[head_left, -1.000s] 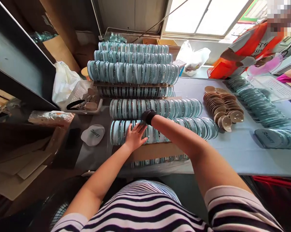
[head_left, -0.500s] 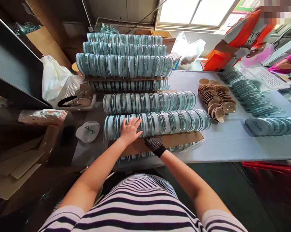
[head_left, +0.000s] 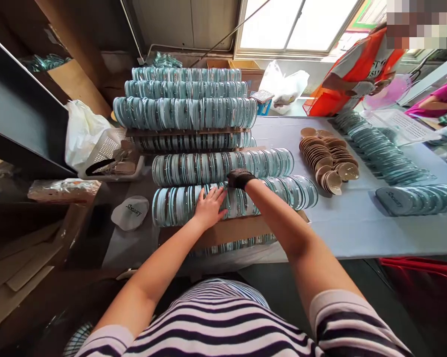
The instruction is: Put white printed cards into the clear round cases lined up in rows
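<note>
My bare left hand (head_left: 209,207) lies with fingers spread on top of the front row of round clear-and-greenish discs (head_left: 175,206), which stand on edge side by side. In a black dotted glove, my right hand (head_left: 241,178) reaches over that row to its far side. It is at the gap before the second row of discs (head_left: 194,167), and its fingertips are hidden. Brown cardboard (head_left: 223,232) lies beneath the front row, with more discs (head_left: 246,243) under it.
Stacked disc rows (head_left: 186,113) stand behind. A white basket (head_left: 134,173) and a lone printed disc (head_left: 130,213) are at the left. Brown discs (head_left: 323,161) and more glassy discs (head_left: 387,148) lie to the right. A person in an orange vest (head_left: 357,74) is beyond the table.
My right hand has moved from the cardboard at the near edge up and over the front row to its far side. My left hand has slid slightly right along the row.
</note>
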Available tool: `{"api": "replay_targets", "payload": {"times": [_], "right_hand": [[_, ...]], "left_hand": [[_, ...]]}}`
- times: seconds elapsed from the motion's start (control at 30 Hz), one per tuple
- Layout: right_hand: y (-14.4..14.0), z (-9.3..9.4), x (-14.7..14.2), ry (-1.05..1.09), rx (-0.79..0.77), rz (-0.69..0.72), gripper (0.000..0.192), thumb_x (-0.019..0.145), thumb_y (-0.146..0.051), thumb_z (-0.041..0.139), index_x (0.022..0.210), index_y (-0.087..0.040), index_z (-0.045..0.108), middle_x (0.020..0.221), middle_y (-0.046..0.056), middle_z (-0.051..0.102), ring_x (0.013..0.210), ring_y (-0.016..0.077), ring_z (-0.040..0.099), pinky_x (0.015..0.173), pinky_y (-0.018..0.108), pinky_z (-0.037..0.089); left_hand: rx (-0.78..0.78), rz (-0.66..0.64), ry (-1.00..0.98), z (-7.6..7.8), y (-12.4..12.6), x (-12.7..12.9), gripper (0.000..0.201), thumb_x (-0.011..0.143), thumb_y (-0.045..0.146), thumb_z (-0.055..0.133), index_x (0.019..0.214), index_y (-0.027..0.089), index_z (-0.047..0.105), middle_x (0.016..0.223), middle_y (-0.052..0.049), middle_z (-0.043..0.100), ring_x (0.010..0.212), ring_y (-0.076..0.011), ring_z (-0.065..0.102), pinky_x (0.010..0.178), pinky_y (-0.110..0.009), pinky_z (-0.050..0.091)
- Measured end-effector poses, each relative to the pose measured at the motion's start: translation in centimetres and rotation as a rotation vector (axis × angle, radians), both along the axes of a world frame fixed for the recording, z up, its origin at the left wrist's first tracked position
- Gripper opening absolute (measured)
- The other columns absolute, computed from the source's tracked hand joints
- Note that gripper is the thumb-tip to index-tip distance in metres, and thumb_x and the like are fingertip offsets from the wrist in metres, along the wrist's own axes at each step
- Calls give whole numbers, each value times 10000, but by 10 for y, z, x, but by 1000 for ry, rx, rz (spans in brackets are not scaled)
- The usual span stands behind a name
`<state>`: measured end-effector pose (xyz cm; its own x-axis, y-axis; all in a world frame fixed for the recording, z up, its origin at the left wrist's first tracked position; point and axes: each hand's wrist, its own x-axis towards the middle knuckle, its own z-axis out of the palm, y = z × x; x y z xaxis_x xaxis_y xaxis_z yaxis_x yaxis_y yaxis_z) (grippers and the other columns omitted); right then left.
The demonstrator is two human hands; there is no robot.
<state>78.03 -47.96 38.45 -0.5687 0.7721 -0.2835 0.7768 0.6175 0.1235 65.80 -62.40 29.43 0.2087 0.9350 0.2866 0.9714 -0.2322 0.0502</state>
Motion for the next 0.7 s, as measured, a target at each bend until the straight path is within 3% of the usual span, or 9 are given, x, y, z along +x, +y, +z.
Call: {"api": "replay_targets", "payload": {"times": [0.1,0.2,0.3,0.4,0.53,0.7], "right_hand": [[18,1,-29,-34,-67,40,255,752,-163,698,984,-68,745,1005,141,743,919,212,683,827,283,507],[16,2,-41,-21,-87,63,184,753,-145,675,870,-15,732,889,117,746,859,172,666,826,273,489],[1,3,-27,87,-19,89,225,843,-146,565,917,16,703,943,129,734,927,162,646,831,267,447],[-32,-11,9,223,78,72,267,905,-201,504,1010,-57,702,1024,149,726,946,176,651,796,255,430],[-92,-67,55,330,129,-35,304,935,-302,450,1022,-185,717,986,121,746,875,211,683,700,256,436],[-132,-152,64,340,36,-169,324,945,-285,447,1114,-218,716,1098,99,739,963,243,689,772,300,473]], "left_hand": [[8,-11,19,-5,3,1,635,921,478,513,1504,266,378,1555,-76,403,1448,-291,331,1191,-608,168],[15,-7,37,-6,3,-2,642,917,490,512,1508,279,373,1545,-79,420,1445,-296,336,1188,-602,177],[10,15,42,-4,3,-3,662,905,485,533,1514,284,367,1542,-84,423,1445,-306,335,1189,-591,185],[-7,31,26,-2,3,-1,658,903,472,542,1511,285,372,1547,-77,417,1437,-303,350,1192,-583,188],[-4,23,5,-1,2,2,636,907,455,539,1501,289,385,1553,-60,410,1432,-289,361,1200,-571,173],[10,27,-3,-5,-2,2,636,906,441,541,1501,274,387,1554,-72,405,1438,-286,351,1206,-574,143]]}}
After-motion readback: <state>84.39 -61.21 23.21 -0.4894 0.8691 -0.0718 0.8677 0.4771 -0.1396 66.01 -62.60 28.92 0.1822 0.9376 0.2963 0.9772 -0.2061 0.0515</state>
